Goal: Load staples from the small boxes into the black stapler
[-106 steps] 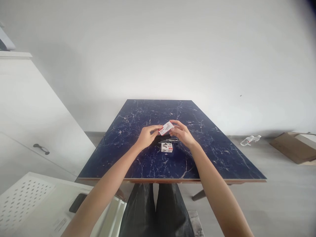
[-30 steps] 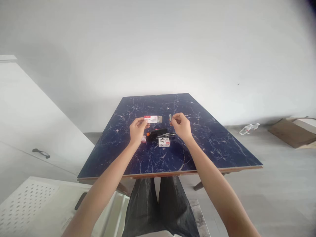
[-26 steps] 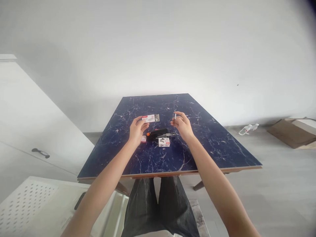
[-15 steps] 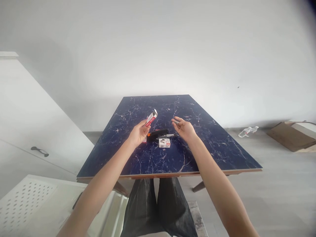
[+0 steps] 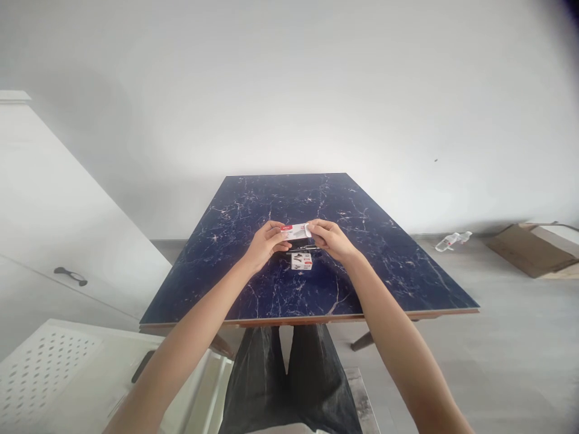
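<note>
A small red-and-white cardboard box point(image 5: 295, 232) is held level above the table, printed with lettering and a picture. My left hand point(image 5: 268, 244) is closed on its left end, thumb below and fingers along the edge. At the other end, my right hand point(image 5: 332, 239) pinches around the white end flap; whether a small piece is also in those fingers is hidden. Beneath the box, a black tool with a metal part point(image 5: 304, 246) lies mostly covered. Nearer to me, a second small white box point(image 5: 301, 261) with a red mark and a tool picture rests on the table.
The dark blue marbled table point(image 5: 289, 295) has its front edge at my legs. A white cabinet point(image 5: 67, 229) with a dark handle stands at left. On the floor at right lie a clear plastic bottle point(image 5: 449, 242) and a cardboard box point(image 5: 534, 248).
The red-and-white box has turned from tilted to level and come lower. My right hand has moved left to its end; the small grey piece it held is no longer visible.
</note>
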Tool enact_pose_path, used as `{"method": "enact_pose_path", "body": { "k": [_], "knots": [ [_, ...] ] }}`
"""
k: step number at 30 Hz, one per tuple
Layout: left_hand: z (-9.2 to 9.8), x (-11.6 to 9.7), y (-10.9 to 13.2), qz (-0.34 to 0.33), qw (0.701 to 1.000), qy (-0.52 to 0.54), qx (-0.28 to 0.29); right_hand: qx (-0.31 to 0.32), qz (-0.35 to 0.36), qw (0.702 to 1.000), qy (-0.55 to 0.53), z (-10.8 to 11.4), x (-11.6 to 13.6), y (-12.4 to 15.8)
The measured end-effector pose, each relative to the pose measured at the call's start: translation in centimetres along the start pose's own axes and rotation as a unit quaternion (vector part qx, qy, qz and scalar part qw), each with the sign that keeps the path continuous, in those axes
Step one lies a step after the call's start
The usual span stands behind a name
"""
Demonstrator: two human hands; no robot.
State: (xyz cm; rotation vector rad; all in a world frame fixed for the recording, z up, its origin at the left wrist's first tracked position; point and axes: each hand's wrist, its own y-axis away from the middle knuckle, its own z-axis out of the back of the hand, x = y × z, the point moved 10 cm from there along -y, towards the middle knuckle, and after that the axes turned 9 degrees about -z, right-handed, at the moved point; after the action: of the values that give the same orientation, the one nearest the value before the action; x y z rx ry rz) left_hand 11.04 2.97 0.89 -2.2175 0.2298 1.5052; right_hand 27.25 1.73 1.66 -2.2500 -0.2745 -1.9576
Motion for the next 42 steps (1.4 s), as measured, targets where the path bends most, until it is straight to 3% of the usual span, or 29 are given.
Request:
{"method": "enact_pose_path", "body": {
  "k": [12, 22, 27, 30, 38, 42],
  "knots": [
    [-0.1, -0.1, 0.0, -0.014, 1.000, -0.008, 0.018, -0.055, 0.014, 0.998, 0.035, 1.0, 0.0, -0.2],
    [-1.2, 0.2, 0.6, 0.014, 0.996, -0.005, 0.083, 0.017, -0.013, 1.000, 0.019, 0.1, -0.9, -0.3],
    [-0.1, 0.8, 0.2, 0.023, 0.999, 0.042, 0.024, 0.014, 0.026, 0.999, 0.042, -0.3, -0.4, -0.2],
    [0.5, 0.8, -0.1, 0.017, 0.998, 0.055, -0.004, 0.043, 0.033, 0.998, 0.038, -1.2, -0.1, -0.1],
    [-0.9, 0.6, 0.5, 0.031, 0.996, 0.062, 0.057, 0.081, -0.001, 0.996, 0.036, -1.4, -0.6, 0.2],
    [-1.2, 1.0, 0.5, 0.043, 0.995, 0.073, 0.054, 0.116, -0.001, 0.993, 0.022, -2.0, -0.2, 0.9]
  ]
}}
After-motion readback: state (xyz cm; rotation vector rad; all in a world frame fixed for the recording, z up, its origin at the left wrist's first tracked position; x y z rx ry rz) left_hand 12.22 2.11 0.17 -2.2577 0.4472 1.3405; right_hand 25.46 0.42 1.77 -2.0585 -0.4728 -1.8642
